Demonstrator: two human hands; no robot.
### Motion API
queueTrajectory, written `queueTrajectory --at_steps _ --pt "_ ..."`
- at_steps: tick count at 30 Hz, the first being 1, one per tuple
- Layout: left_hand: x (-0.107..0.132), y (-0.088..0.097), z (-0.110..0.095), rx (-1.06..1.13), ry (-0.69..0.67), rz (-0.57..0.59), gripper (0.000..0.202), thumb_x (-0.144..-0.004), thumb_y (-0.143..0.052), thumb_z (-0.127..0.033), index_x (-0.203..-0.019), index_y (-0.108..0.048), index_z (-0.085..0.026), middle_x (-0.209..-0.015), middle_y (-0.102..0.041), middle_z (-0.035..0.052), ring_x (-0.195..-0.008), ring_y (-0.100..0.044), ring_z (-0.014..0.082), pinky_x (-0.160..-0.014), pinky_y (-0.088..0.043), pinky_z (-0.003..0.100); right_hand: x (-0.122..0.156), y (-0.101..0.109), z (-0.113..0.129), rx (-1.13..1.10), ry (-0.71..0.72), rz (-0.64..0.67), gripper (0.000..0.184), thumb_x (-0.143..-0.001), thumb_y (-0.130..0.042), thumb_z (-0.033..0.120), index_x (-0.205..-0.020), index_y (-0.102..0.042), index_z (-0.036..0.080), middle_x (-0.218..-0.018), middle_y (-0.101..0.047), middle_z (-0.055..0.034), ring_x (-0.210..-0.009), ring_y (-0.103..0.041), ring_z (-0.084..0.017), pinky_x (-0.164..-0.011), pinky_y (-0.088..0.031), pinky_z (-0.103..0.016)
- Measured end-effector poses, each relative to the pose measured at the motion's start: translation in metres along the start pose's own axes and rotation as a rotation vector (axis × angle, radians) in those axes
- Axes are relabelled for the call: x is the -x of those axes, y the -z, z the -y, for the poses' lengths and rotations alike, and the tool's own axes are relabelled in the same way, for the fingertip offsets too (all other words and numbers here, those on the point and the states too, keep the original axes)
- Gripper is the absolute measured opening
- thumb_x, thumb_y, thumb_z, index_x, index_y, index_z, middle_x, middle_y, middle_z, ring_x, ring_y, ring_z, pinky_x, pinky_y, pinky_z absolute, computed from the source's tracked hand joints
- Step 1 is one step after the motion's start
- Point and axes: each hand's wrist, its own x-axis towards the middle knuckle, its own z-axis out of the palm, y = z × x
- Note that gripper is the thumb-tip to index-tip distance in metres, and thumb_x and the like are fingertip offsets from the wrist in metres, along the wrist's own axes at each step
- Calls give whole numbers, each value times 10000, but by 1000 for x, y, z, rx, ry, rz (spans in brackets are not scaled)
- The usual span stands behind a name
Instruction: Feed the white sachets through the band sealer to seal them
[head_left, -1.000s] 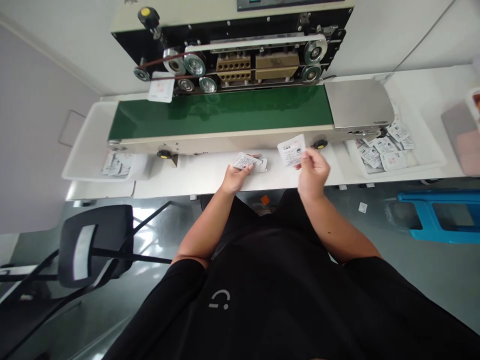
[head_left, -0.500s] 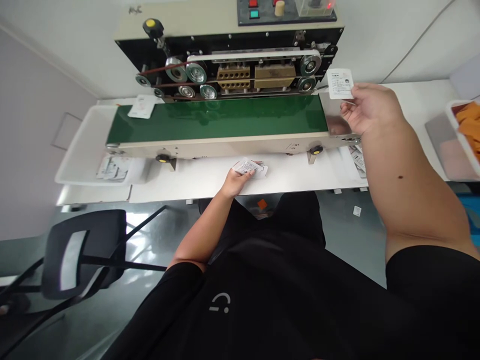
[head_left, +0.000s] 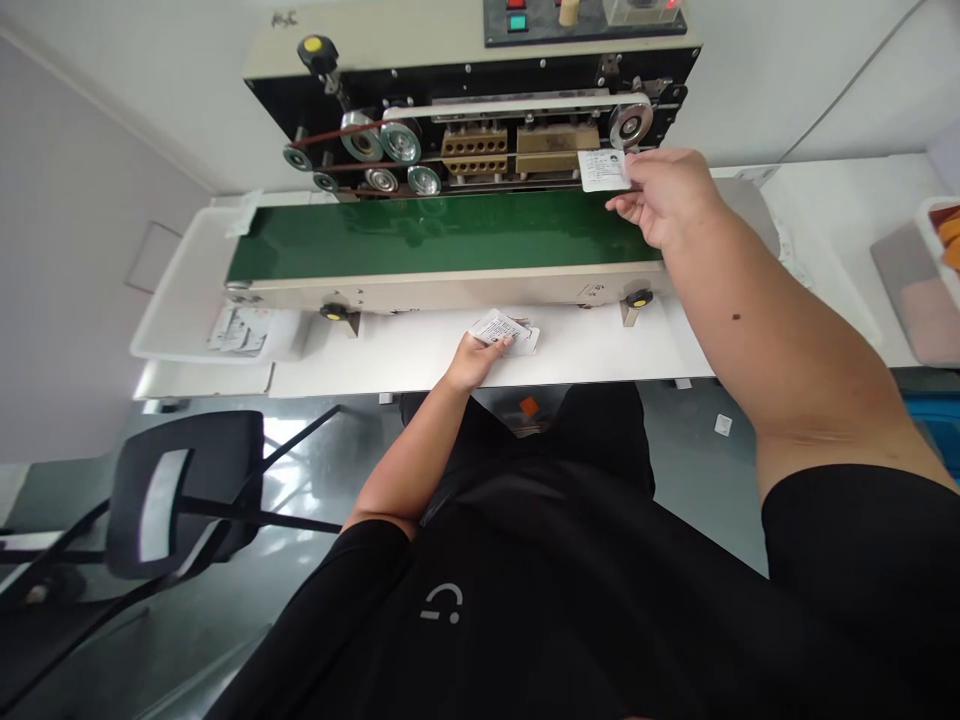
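Right fingers (head_left: 643,168), white packet (head_left: 600,173) pinched at edge, jutting leftward

Belt (head_left: 442,235) runs left to right above surface (head_left: 405,350); machine (head_left: 390,58) directly behind. Bin (head_left: 176,280) at belt's left end, loose packets (head_left: 240,330) inside. End packet (head_left: 245,215) at belt's left rear corner. Packet stack (head_left: 499,326) in left fingers (head_left: 496,348), before belt's middle. Single packet (head_left: 601,172) in right fingers (head_left: 628,208), over belt's right rear. Tub (head_left: 909,300) far right, on surface.
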Motion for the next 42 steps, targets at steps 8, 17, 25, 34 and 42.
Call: queueTrajectory --at_steps 8,17,25,34,42 --pt "-3 3 7 50 -7 -40 491 -872 -880 -463 -1265 -748 -198 -1316 -803 129 -1253 -763 295 -1107 -593 429 154 -21 -112 53 448 -7 245 -1047 -649 387 -1151 -697 170 -1025 -705 -55 -626 -648 -53 -528 -501 -172" --pt "-5 6 12 19 -64 -13 601 -867 -886 -483 -1359 -638 -243 -1250 -797 87 -1186 -769 253 -1079 -581 395 176 -72 -208 -108 5 486 541 -924 -745 621 -1263 -732 199 -1127 -764 -86 -962 -771 -197 -862 -670 -334" --pt "-7 3 8 -55 -7 -38 640 -839 -891 -545 -1349 -662 -233 -1254 -784 95 -1177 -754 268 -1057 -589 389 175 -78 -211 -170 35 257 377 -858 -836 519 -971 -695 189 -886 -735 -34 -745 -712 -142 -732 -607 -283" --pt "-3 5 13 28 37 -163 666 -877 -837 -591 -1398 -635 -229 -1306 -769 121 -1244 -750 312 -1035 -658 493 186 -66 -192 -298 167 38 480 -956 -724 664 -880 -632 198 -796 -646 -30 -669 -582 -104 -590 -503 -238" --pt "-3 6 15 56 64 -166 658 -832 -883 -582 -1326 -661 -208 -1336 -766 133 -1264 -749 323 -1025 -678 477 114 16 -94 -262 309 10 381 -1020 -717 561 -996 -666 184 -709 -569 0 -574 -536 -65 -514 -406 -190"
